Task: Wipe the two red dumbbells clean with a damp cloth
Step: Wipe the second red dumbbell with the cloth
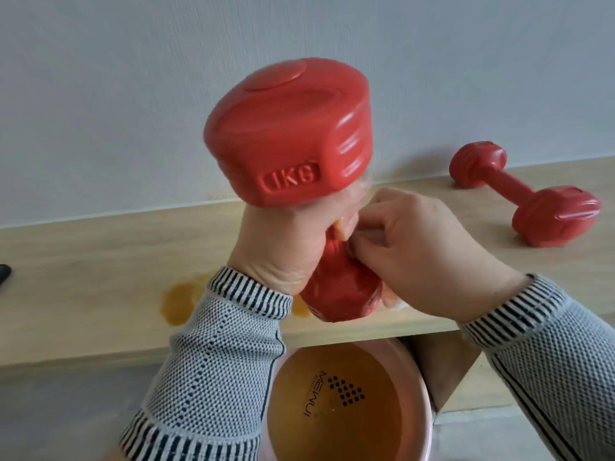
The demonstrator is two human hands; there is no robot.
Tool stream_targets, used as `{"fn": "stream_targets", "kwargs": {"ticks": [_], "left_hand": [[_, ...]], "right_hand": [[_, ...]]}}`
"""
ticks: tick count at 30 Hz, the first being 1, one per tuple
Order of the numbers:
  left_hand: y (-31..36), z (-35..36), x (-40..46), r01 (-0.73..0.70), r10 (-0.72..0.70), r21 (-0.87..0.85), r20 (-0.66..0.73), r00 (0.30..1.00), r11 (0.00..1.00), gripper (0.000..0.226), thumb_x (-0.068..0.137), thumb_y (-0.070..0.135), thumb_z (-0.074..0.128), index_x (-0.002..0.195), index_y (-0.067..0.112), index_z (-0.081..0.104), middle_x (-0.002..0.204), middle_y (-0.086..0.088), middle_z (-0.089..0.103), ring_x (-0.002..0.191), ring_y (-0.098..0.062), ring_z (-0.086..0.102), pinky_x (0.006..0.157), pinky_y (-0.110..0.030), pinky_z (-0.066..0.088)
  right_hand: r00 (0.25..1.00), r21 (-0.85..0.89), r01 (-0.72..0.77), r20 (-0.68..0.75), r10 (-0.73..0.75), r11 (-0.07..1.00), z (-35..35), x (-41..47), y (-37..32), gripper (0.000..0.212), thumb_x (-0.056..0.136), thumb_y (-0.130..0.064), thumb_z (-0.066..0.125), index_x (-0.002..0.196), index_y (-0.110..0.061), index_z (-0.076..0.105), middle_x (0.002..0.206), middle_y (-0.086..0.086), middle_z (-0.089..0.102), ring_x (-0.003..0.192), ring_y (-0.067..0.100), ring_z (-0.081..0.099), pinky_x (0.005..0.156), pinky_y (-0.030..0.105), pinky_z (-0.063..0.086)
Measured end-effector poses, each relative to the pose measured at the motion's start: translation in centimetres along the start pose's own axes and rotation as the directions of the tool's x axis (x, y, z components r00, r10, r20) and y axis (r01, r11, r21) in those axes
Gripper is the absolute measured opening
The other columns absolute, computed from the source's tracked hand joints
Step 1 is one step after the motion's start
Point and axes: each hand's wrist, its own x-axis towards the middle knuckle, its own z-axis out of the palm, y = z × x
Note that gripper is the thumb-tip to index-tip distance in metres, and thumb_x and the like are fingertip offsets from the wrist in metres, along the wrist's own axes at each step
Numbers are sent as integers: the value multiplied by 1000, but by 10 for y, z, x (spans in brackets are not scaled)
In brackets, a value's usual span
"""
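Red dumbbells number two: one [286,134] held, one [525,191] on bench [100,271]

From my feed: handle of the held dumbbell [289,134] is hidden under the left hand [276,241] & right hand [409,251]. Cloth [346,224] barely peeks between fingers, blurred. Basin [346,404] cut off by bottom edge. Dark object [4,272] at left edge, can't ID.
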Motion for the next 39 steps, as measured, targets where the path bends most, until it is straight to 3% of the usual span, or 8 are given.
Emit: {"fn": "stream_targets", "kwargs": {"ticks": [8, 17, 24, 28, 31, 34, 37, 39], "left_hand": [[0, -9, 4, 5, -7, -6, -286, 958, 1000, 23, 64, 27, 64, 44, 26, 51, 42, 11, 42, 43, -13, 39, 58, -31, 38], [2, 0, -2, 13, 2, -194, 79, 997, 981, 23, 72, 12, 60, 53, 25, 57, 46, 14, 42, 39, -4, 37, 45, -20, 34], [-1, -14, 8, 37, -2, 91, -355, 935, 995, 33, 68, 13, 61, 39, 24, 47, 41, 9, 41, 45, -17, 38, 58, -31, 35], [-1, -18, 14, 49, -37, 3, -595, 803, 999, 39, 69, 13, 61, 34, 22, 45, 40, 6, 41, 47, -20, 38, 58, -35, 34], [1, -20, 16, 14, -62, -76, -682, 729, 997, 38, 71, 18, 67, 38, 22, 47, 43, 6, 43, 48, -20, 41, 57, -33, 35], [3, -19, 17, -1, -109, -151, -719, 686, 989, 42, 78, 14, 70, 42, 23, 51, 47, 6, 45, 50, -16, 44, 56, -30, 38], [6, -19, 16, -62, -178, -346, -617, 766, 936, 24, 78, 4, 63, 59, 19, 57, 63, 4, 51, 57, -12, 50, 59, -25, 44], [8, -21, 14, -55, -202, -496, -450, 870, 867, 22, 69, 5, 58, 88, 16, 63, 85, 1, 55, 77, -13, 55, 79, -26, 46]], "right_hand": [[988, -51, 136, -71, -139, 989, 10, -14, -1, 19, 73, -13, 62, 76, -22, 78, 77, -3, 60, 63, 13, 61, 61, 20, 47], [994, 84, -38, 108, 29, 996, -1, 8, 10, 24, 79, -34, 59, 89, -23, 77, 88, -7, 66, 85, 12, 63, 82, 37, 47], [989, -6, 145, 31, -145, 989, 12, -10, -1, 18, 77, -11, 68, 78, -26, 79, 80, -12, 59, 71, 7, 64, 72, 15, 46], [993, 206, -119, 32, 115, 971, -3, -9, 5, 17, 81, -15, 71, 75, -29, 77, 78, -10, 69, 74, 3, 66, 70, 18, 51], [895, 482, -349, -82, 438, 804, -10, -8, 21, 8, 82, -20, 73, 77, -17, 78, 74, 1, 75, 72, 15, 72, 72, 36, 60], [771, 735, -507, 152, 619, 451, 1, -10, 25, 10, 85, -8, 70, 84, 1, 74, 84, 21, 74, 80, 30, 73, 79, 50, 59], [712, 779, -577, 334, 618, 244, 12, -7, 25, 17, 90, 2, 58, 88, 16, 67, 86, 33, 69, 76, 37, 69, 80, 49, 58], [705, 798, -578, 381, 599, 173, 11, -3, 25, 18, 88, 3, 57, 91, 20, 64, 83, 30, 68, 78, 35, 69, 84, 50, 57]]}}
